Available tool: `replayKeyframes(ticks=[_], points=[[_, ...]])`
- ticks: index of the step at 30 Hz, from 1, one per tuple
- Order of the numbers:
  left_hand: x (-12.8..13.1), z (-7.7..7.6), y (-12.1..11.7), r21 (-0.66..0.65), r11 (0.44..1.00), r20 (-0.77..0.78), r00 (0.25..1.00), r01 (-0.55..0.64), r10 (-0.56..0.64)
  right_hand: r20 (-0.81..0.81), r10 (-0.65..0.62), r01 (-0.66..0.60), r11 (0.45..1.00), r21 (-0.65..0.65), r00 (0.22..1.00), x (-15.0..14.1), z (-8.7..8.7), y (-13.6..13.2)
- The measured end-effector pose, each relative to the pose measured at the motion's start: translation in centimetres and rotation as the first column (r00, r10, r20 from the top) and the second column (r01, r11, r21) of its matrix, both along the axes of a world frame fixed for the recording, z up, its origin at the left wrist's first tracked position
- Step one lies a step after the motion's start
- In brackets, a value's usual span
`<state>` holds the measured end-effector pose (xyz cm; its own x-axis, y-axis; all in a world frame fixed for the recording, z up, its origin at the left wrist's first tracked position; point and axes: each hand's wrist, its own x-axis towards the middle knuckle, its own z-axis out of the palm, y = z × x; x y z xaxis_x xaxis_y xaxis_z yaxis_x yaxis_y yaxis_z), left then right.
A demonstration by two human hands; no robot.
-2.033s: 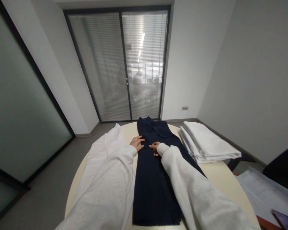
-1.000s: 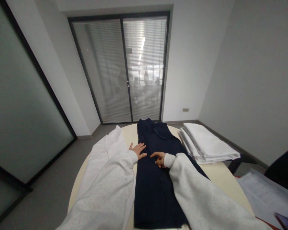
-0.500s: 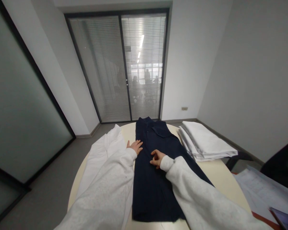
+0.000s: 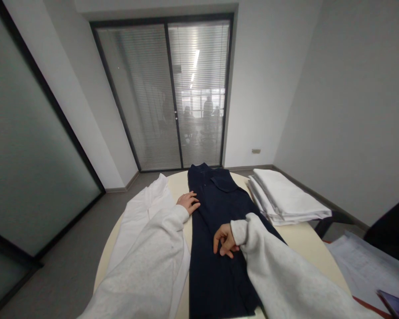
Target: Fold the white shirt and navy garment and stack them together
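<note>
Lengthwise on the round table (image 4: 306, 248) lies a dark navy garment (image 4: 208, 283), which looks like folded trousers, with a curved pocket line near its far end. My left hand (image 4: 188, 202) rests flat at its left edge, fingers stretched out onto the cloth. Lower down, my right hand (image 4: 225, 240) is over the middle of the garment with bent fingers apart, fingertips pointing down at the fabric. No cloth shows gripped in it. A white garment (image 4: 138, 221) lies to the left, partly under my left sleeve.
A stack of folded white cloth (image 4: 286, 197) sits at the table's right rim. Beyond it are a black chair (image 4: 394, 228), papers (image 4: 369, 261) and a dark flat device (image 4: 395, 303) at the lower right. A glass door (image 4: 199, 133) with blinds stands ahead.
My right hand has come down the garment toward me, its fingers spreading from a pinch-like shape. The navy garment's near end has shifted toward me. My left hand stays almost in place.
</note>
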<state>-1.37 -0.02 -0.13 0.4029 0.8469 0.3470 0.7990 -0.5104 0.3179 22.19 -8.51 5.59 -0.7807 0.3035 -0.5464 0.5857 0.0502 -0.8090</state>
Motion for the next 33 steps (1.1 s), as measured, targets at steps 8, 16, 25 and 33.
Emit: replayKeyframes(ticks=[8,16,25,33], points=[[1.1,-0.8,-0.9,-0.15,0.967,-0.203,0.951,0.205,-0.233,0.13,-0.227,0.012,0.536,0.844,0.965,-2.8,0.9,-2.0],[0.5,-0.2,-0.7,-0.2,0.977,-0.231,0.965,0.075,-0.121,0.233,-0.121,-0.143,0.503,0.852,0.965,-3.7,-3.2,-4.1],[0.9,3.4,-1.0,-0.344,0.939,-0.281,0.952,0.021,-0.125,0.28,-0.132,-0.169,0.539,0.825,0.951,-4.2,-3.1,-1.4],[1.3,0.6,-1.5,-0.271,0.963,-0.311,0.947,-0.007,-0.081,0.247,-0.138,-0.137,0.539,0.831,0.959,-5.5,-2.8,0.0]])
